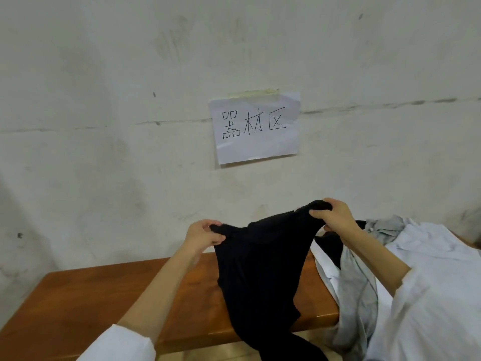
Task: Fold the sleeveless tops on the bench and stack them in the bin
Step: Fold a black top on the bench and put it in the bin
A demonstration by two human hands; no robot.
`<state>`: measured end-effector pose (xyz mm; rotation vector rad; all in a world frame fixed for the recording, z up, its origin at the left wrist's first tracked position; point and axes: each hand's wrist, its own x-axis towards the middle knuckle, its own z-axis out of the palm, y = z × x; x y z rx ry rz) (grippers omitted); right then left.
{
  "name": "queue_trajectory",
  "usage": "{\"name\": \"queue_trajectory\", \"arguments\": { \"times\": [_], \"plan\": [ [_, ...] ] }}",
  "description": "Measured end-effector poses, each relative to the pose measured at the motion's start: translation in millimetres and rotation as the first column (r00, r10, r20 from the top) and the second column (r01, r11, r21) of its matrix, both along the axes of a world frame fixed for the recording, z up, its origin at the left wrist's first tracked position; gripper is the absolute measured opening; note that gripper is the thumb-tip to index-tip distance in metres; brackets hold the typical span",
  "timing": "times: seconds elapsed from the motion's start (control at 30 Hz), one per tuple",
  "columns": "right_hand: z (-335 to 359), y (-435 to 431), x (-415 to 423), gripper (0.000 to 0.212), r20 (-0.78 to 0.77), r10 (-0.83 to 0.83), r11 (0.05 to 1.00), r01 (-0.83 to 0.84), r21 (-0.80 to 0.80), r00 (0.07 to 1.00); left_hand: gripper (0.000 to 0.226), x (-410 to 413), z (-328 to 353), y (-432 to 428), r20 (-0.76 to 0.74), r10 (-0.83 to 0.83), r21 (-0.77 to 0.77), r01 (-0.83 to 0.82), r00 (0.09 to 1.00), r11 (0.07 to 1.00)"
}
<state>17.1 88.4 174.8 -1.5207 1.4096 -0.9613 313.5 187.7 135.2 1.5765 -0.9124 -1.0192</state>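
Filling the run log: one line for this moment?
left hand: grips black fabric top; right hand: grips it; top: held over brown wooden bench

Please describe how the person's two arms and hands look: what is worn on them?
The left hand and the right hand are bare: no gloves, and no ring or watch shows. The forearms are uncovered. The left sleeve and the right sleeve are plain, loose white cloth ending near the elbow.
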Motion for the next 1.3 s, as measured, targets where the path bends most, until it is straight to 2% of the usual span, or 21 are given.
{"name": "queue_trajectory", "arguments": {
  "times": [0.07,0.1,0.13,0.17,0.23,0.27,0.4,0.47,0.53,0.63,0.7,0.73,0.8,0.83,0.9,0.93,0.97,1.03,1.1,1.17,1.3],
  "plan": [
    [-1,3,1,0.012,0.007,-0.025,0.998,0.025,-0.063,1.000,0.012,-7,-6,2,0.423,0.058,-0.046,-0.043,0.904,0.998],
    [0,4,1,0.017,0.041,-0.013,0.998,0.016,-0.068,0.999,0.019,-9,-9,1,0.463,0.080,-0.089,-0.043,0.883,0.995],
    [2,7,2,0.019,0.102,0.010,0.999,-0.005,-0.044,0.995,0.021,-12,-7,3,0.342,0.095,-0.144,-0.048,0.935,0.988],
    [4,9,3,0.019,0.177,0.030,1.000,-0.030,-0.004,0.984,0.019,-14,-2,4,0.074,0.083,-0.188,-0.067,0.994,0.980],
    [8,11,4,0.018,0.321,0.067,0.992,-0.097,0.081,0.945,0.020,-18,13,9,-0.476,-0.080,-0.214,-0.027,0.876,0.977],
    [11,11,4,0.021,0.384,0.097,0.982,-0.151,0.112,0.918,0.019,-18,20,12,-0.599,-0.159,-0.219,0.030,0.785,0.975],
    [15,14,4,0.034,0.558,0.158,0.932,-0.310,0.189,0.815,0.017,-13,42,25,-0.460,-0.427,-0.130,0.416,0.778,0.900],
    [17,17,6,0.032,0.529,0.187,0.917,-0.340,0.208,0.828,0.021,-6,51,32,-0.371,-0.635,-0.076,0.659,0.678,0.748],
    [20,22,7,0.031,0.446,0.264,0.900,-0.384,0.204,0.855,0.024,-1,56,35,-0.306,-0.781,-0.161,0.779,0.544,0.606],
    [26,30,6,0.030,0.227,0.387,0.882,-0.430,0.192,0.894,0.024,1,66,35,-0.375,-0.851,-0.485,0.705,0.367,0.518],
    [31,35,6,0.031,0.143,0.425,0.872,-0.446,0.201,0.894,0.016,2,71,36,-0.518,-0.772,-0.560,0.537,0.368,0.631],
    [34,37,5,0.033,0.151,0.438,0.861,-0.462,0.213,0.886,0.013,7,70,36,-0.582,-0.710,-0.555,0.443,0.398,0.704],
    [40,41,-1,0.039,0.310,0.455,0.811,-0.532,0.242,0.835,0.008,15,66,37,-0.608,-0.719,-0.611,0.380,0.337,0.694],
    [42,42,-4,0.045,0.448,0.438,0.777,-0.579,0.248,0.779,0.010,18,65,38,-0.571,-0.733,-0.616,0.397,0.369,0.680],
    [42,42,-10,0.061,0.666,0.359,0.739,-0.635,0.225,0.654,0.022,19,63,35,-0.409,-0.571,-0.420,0.408,0.712,0.810],
    [41,41,-12,0.065,0.711,0.333,0.740,-0.639,0.210,0.620,0.021,14,63,35,-0.233,-0.419,-0.283,0.351,0.878,0.893],
    [41,43,-12,0.066,0.726,0.332,0.733,-0.649,0.204,0.602,0.017,8,63,35,-0.041,-0.261,-0.187,0.249,0.965,0.950],
    [42,49,-8,0.060,0.704,0.409,0.676,-0.711,0.194,0.581,0.023,-5,60,32,0.196,0.008,-0.150,0.022,0.981,0.988],
    [42,54,-2,0.054,0.661,0.486,0.624,-0.757,0.195,0.571,0.029,-16,59,30,0.250,0.154,-0.170,-0.113,0.956,0.979],
    [38,58,2,0.054,0.639,0.492,0.617,-0.755,0.223,0.591,0.023,-24,64,30,0.161,0.134,-0.165,-0.107,0.978,0.981],
    [35,58,0,0.053,0.657,0.410,0.680,-0.692,0.242,0.632,0.019,-23,83,39,-0.246,-0.234,-0.166,0.197,0.941,0.966]
  ]
}}
